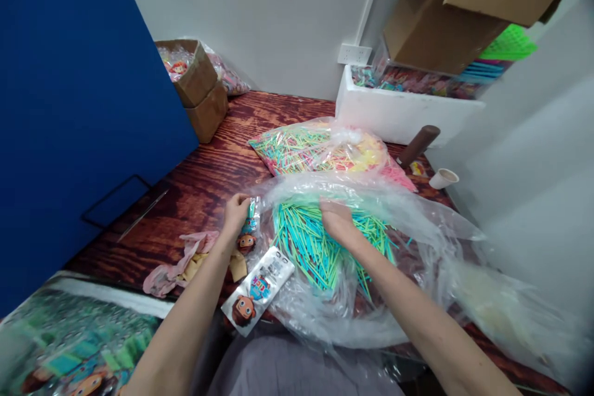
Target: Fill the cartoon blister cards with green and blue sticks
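My left hand (236,213) is closed at the top edge of a small clear packet (250,226) printed with a cartoon face. My right hand (336,218) reaches into a large open clear plastic bag (371,328) of thin green and blue sticks (315,241). Its fingers are hidden among the sticks and behind the plastic, so their grip does not show. Between my forearms, a white printed pouch (257,291) with a cartoon face lies flat against the bag's left side.
Behind the open bag lies a second bag of multicoloured sticks (306,148). A brown tube (420,143) and paper cup (444,179) stand right of it. A white foam box (403,111) is at the back. Crumpled pink gloves (171,266) lie left; a container of filled packets (83,352) is lower left.
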Motion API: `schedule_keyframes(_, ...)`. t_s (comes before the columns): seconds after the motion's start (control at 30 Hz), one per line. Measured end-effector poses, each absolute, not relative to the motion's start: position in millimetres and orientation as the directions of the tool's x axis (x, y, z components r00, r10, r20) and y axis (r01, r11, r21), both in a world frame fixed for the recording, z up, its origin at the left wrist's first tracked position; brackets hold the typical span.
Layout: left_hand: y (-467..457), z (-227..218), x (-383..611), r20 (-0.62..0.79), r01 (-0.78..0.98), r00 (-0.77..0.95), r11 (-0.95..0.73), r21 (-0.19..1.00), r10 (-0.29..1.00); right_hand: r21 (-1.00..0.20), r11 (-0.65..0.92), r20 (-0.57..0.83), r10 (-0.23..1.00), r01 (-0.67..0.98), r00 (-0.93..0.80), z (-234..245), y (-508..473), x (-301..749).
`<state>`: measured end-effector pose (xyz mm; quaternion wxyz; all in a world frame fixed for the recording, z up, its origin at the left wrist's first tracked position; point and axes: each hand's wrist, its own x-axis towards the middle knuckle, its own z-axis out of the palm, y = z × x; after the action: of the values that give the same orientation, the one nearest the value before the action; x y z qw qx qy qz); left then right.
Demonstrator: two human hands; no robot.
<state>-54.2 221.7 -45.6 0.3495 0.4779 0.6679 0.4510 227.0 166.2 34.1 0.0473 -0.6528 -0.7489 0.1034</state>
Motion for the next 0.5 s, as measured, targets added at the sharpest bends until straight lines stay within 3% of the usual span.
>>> schedule_keyframes(0.33,203,-8,-62,0.153,0.514,-0.313,0.032,0.857,0.937,-0.147,0.205,-0.08,0.973,0.968,-0.218,31,158,239)
schedule_keyframes(0.5,145,6,-41,0.283,0.614,-0.171,-0.122,0.78,0.944,-0.109,0.222,-0.003,0.975,0.969,-0.223,45,152,243)
